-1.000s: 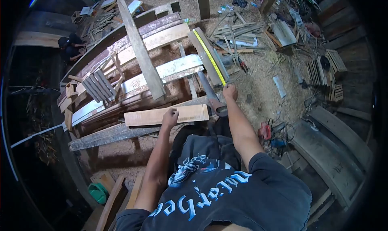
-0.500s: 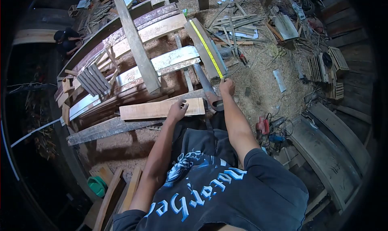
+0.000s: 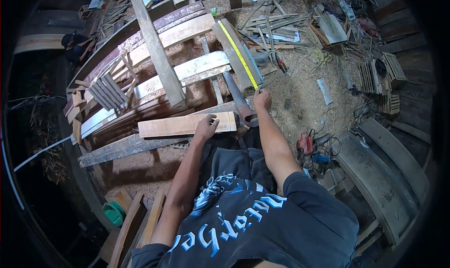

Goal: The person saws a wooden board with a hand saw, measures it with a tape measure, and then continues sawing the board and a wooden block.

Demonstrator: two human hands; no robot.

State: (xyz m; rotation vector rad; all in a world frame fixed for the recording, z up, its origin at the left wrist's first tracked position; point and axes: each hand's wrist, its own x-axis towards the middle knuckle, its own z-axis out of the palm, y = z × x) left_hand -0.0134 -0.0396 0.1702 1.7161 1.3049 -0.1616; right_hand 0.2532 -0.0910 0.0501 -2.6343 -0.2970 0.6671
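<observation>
A yellow tape measure lies extended along a grey-brown board. At the tape's near end is my right hand, its fingers closed on it. My left hand rests on a light wooden plank that lies across in front of my body, its fingers partly curled and apart, with nothing visible in them. A handsaw lies between the two hands, its handle just right of the plank's end.
Long boards lie side by side at the left, with a loose board across them. A slatted wooden piece sits on them. Red pliers and a red power tool lie right. Another person is far left.
My left hand's fingers have shifted slightly on the plank. The tape and my right hand appear slightly further up and left. The other person at far left has moved a little.
</observation>
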